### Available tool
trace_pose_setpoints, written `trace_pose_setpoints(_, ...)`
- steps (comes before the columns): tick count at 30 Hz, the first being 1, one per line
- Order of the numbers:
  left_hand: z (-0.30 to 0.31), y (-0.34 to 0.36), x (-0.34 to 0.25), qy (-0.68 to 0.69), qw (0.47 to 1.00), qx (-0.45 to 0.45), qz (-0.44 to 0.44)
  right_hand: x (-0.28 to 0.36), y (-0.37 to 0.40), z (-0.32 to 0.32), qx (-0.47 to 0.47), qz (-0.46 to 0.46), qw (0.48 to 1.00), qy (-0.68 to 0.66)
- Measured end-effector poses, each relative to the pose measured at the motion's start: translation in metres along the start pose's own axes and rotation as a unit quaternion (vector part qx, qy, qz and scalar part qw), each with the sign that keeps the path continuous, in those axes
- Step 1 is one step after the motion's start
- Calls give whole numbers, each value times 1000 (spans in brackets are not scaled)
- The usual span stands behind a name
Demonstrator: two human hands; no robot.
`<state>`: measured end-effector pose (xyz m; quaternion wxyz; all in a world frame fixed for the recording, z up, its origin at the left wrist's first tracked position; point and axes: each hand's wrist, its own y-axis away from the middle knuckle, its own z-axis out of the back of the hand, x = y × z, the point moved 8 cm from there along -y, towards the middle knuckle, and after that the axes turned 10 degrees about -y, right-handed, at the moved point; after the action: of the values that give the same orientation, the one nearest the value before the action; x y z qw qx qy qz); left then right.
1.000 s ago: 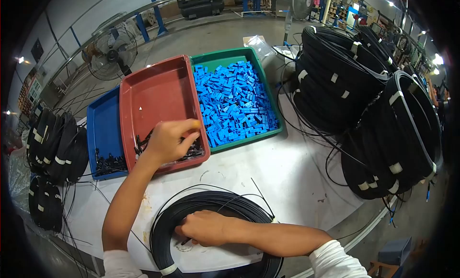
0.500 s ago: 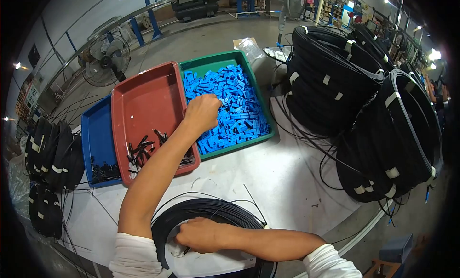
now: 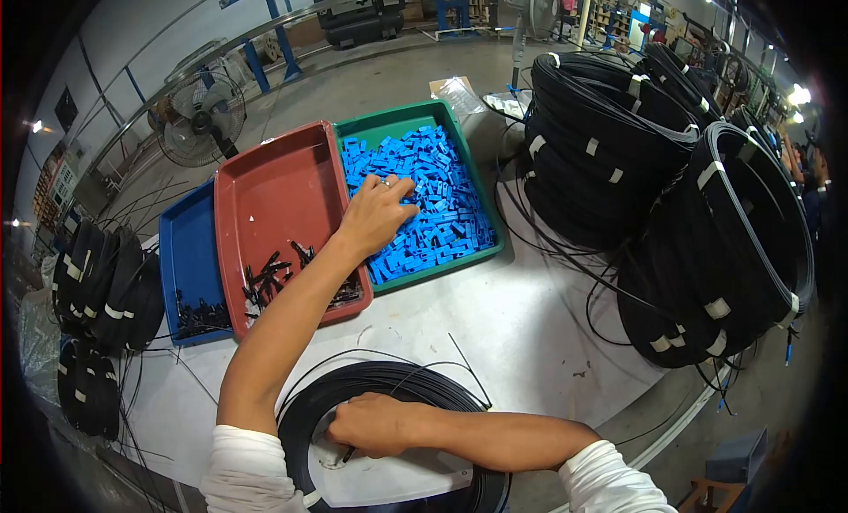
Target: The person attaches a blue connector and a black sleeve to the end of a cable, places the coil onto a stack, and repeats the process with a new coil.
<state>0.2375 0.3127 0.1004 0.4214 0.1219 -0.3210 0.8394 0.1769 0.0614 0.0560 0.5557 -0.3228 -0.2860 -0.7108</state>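
Observation:
My left hand (image 3: 378,217) reaches over the green tray (image 3: 488,248), just above a heap of small blue plastic clips (image 3: 433,186). Its fingers are parted and I see nothing held between them; a ring shows on one finger. My right hand (image 3: 371,425) is closed inside the ring of a coil of black cable (image 3: 309,407) on the white table. From under its fingers pokes a short black cable end (image 3: 348,455); most of what it grips is hidden by the fingers.
Left of the green tray are a red tray (image 3: 274,195) with black parts and a blue tray (image 3: 187,248). Tall stacks of black cable coils (image 3: 601,159) stand at right, more coils (image 3: 88,274) at far left. A loose cable end (image 3: 468,367) sticks up from the coil.
My left hand has gone from a closed fist to parted fingers over the blue clips. My right hand stays closed within the coil. The view has shifted slightly.

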Motion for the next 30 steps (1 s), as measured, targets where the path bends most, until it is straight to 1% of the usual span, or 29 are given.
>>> trace_pose_setpoints(2, -4, -2, -2, 8, 1000, 16, 10, -1, 0, -1, -7, 11, 1000, 0)
trace_pose_setpoints(4, -19, -4, -2, 100, 991, 82, 47, 0, 2, 0, -6, 11, 1000, 1)
trace_pose_setpoints(7, -25, -8, 4, 134, 983, 99, 74, -1, 2, -1, -7, 8, 1000, -2)
trace_pose_setpoints(8, -23, -10, 7, 156, 981, 81, 82, -2, 1, -2, -7, 4, 1000, -1)
trace_pose_setpoints(9, -22, -11, 8, 157, 981, 82, 82, -2, 1, -1, -7, 3, 1000, -2)
trace_pose_setpoints(11, -25, -9, 16, 203, 965, 104, 129, 0, 2, 1, -3, 10, 1000, -2)
trace_pose_setpoints(12, -24, -6, 16, 203, 965, 104, 130, 0, 2, -1, -2, 11, 1000, -2)
trace_pose_setpoints(13, -17, -4, 23, 282, 943, 44, 169, -3, 0, -2, 1, 10, 1000, 5)
trace_pose_setpoints(14, -9, 0, 31, 358, 911, -16, 204, -4, -1, -4, 3, 8, 1000, 13)
trace_pose_setpoints(15, -3, 3, 32, 356, 912, -17, 204, -4, -2, -4, 3, 9, 1000, 15)
trace_pose_setpoints(17, 7, 16, 42, 482, 832, -44, 271, -1, -1, 0, -11, 22, 1000, 9)
trace_pose_setpoints(18, 11, 24, 45, 496, 818, -59, 284, 0, 0, 0, -9, 24, 1000, 13)
trace_pose_setpoints(19, 17, 32, 45, 491, 820, -64, 286, 3, 3, 7, -41, 52, 998, -17)
trace_pose_setpoints(20, 23, 44, 46, 512, 804, -74, 292, 5, 4, 11, -73, 81, 993, -48)
trace_pose_setpoints(21, 32, 56, 46, 533, 788, -83, 299, 2, 3, 13, -109, 116, 987, -23)
trace_pose_setpoints(22, 50, 67, 43, 501, 807, -74, 304, 6, 5, 22, -141, 130, 981, -36)
trace_pose_setpoints(23, 68, 79, 40, 495, 809, -77, 306, 10, 10, 35, -174, 143, 973, -51)
trace_pose_setpoints(25, 103, 106, 37, 457, 819, -96, 335, 16, 22, 53, -277, 151, 949, -27)
trace_pose_setpoints(27, 121, 139, 31, 456, 817, -117, 333, 6, 27, 59, -356, 146, 923, 1)
trace_pose_setpoints(29, 144, 178, 29, 463, 779, -194, 376, 0, 30, 62, -390, 131, 911, 17)
trace_pose_setpoints(30, 156, 193, 22, 501, 742, -234, 379, -2, 31, 63, -408, 114, 906, 12)
